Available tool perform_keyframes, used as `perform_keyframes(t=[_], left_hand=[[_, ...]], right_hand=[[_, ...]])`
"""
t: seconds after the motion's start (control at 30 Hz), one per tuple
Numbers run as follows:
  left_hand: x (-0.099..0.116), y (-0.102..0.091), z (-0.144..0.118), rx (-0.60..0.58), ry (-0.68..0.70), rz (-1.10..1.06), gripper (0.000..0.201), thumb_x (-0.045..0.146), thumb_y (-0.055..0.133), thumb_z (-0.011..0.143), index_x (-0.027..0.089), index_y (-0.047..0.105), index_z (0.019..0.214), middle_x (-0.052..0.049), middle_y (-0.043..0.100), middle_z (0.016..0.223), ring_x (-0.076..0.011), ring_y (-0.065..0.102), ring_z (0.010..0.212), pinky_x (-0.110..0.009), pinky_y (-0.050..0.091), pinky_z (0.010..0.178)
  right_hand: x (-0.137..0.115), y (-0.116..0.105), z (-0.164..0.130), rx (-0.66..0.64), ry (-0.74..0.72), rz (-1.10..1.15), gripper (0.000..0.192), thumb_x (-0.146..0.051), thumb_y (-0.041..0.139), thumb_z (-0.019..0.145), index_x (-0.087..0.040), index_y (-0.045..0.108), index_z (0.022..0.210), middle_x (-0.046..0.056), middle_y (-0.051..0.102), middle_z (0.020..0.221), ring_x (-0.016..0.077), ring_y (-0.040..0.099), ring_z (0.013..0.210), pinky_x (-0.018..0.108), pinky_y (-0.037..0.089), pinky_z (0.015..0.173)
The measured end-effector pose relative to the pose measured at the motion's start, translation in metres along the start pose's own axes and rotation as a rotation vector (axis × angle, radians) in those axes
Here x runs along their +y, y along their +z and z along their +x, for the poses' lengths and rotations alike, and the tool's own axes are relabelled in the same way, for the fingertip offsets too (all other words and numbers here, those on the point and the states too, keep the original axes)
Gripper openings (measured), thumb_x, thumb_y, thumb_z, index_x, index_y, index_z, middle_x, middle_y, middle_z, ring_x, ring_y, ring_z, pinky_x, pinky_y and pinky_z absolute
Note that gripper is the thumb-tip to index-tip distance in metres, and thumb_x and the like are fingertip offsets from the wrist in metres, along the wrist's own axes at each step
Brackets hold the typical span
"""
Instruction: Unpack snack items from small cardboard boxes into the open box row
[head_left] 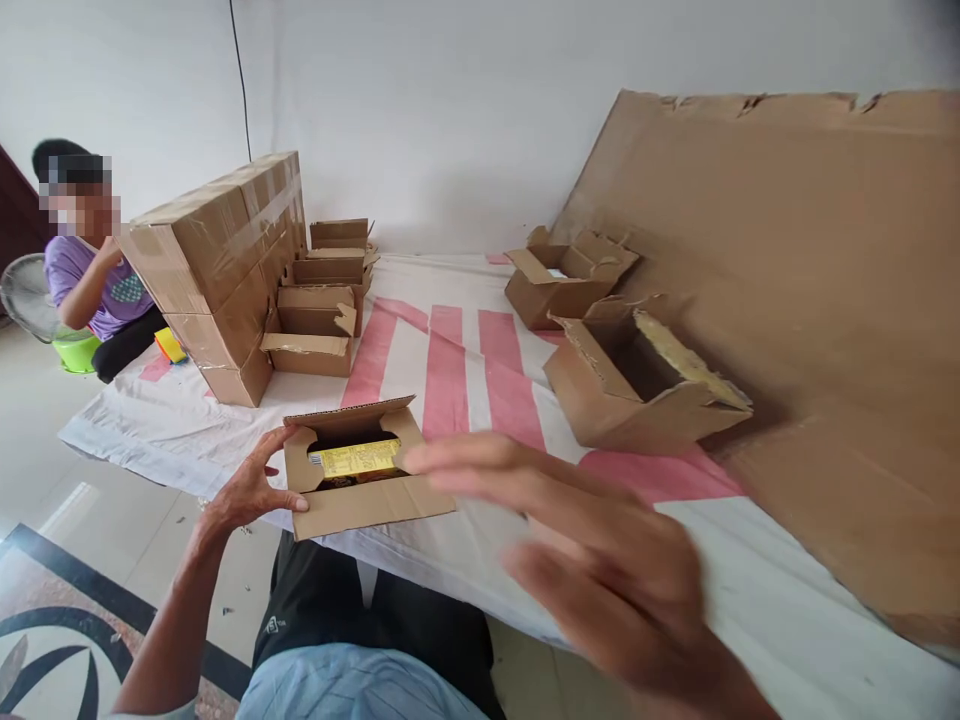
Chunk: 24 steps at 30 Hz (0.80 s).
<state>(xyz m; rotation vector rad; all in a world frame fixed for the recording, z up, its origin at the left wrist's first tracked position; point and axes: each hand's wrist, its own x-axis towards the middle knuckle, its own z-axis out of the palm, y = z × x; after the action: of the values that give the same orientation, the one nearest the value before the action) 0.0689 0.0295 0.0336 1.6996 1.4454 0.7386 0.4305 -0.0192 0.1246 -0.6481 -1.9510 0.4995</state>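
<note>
Unreadable yellow label [355, 459] in box [360, 505]

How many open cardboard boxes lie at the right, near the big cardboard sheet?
2: one open box farther back beside the cardboard sheet, one larger box tipped on its side in front of it. Others may be hidden.

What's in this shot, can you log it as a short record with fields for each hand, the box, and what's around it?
left hand: grips the left end of the small open carton
right hand: blurred, open, fingertips near the carton's right side; contact unclear
carton contents: yellow-labelled pack
surface: white cloth with pink stripes
nearby: taped stack of boxes, open empty boxes, large cardboard sheet
other person: seated far left
</note>
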Motion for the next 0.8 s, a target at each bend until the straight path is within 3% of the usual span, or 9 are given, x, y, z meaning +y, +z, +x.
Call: perform_keyframes(t=[0.1,0.23,0.37,0.57,0.8], left_hand=[[0.001,-0.002,0.002,-0.020,0.019,0.015,0.115,0.064,0.098,0.063,0.038,0.049,0.164,-0.012,0.037,0.177,-0.0451,0.043,0.156,-0.056,0.055,0.111],[0.003,-0.005,0.003,-0.048,0.054,0.033,0.116,0.065,0.097,0.064,0.040,0.047,0.165,-0.012,0.037,0.177,-0.0443,0.043,0.156,-0.056,0.054,0.112],[0.007,-0.005,0.005,-0.054,0.055,0.057,0.121,0.066,0.097,0.065,0.039,0.042,0.169,-0.012,0.035,0.178,-0.0445,0.041,0.157,-0.055,0.054,0.112],[0.012,-0.006,0.008,-0.065,0.042,0.077,0.128,0.063,0.098,0.064,0.040,0.035,0.172,-0.012,0.033,0.179,-0.0455,0.039,0.159,-0.055,0.054,0.112],[0.010,-0.002,0.009,-0.016,0.073,0.127,0.116,0.061,0.092,0.073,0.038,0.036,0.172,-0.014,0.040,0.174,-0.0442,0.043,0.157,-0.054,0.058,0.109]], right_hand=[[0.046,0.018,0.013,-0.005,0.010,-0.122,0.020,-0.031,0.059,0.110,-0.025,0.074,0.122,0.009,0.082,0.119,0.0258,0.079,0.110,0.043,0.067,0.096],[0.084,0.036,-0.015,-0.131,0.041,-0.243,0.019,-0.029,0.064,0.107,-0.020,0.075,0.119,0.012,0.082,0.113,0.0273,0.079,0.106,0.044,0.068,0.093],[0.089,0.051,-0.043,-0.151,-0.012,-0.316,0.014,-0.025,0.067,0.104,-0.020,0.076,0.114,0.014,0.080,0.119,0.0284,0.078,0.106,0.047,0.068,0.094],[0.095,0.077,-0.065,0.011,-0.060,-0.398,0.014,-0.018,0.068,0.102,-0.021,0.075,0.114,0.016,0.078,0.119,0.0307,0.075,0.112,0.049,0.068,0.092],[0.099,0.074,-0.056,0.026,0.016,-0.315,0.013,-0.024,0.072,0.099,-0.023,0.074,0.112,0.014,0.076,0.126,0.0309,0.073,0.116,0.051,0.065,0.098]])
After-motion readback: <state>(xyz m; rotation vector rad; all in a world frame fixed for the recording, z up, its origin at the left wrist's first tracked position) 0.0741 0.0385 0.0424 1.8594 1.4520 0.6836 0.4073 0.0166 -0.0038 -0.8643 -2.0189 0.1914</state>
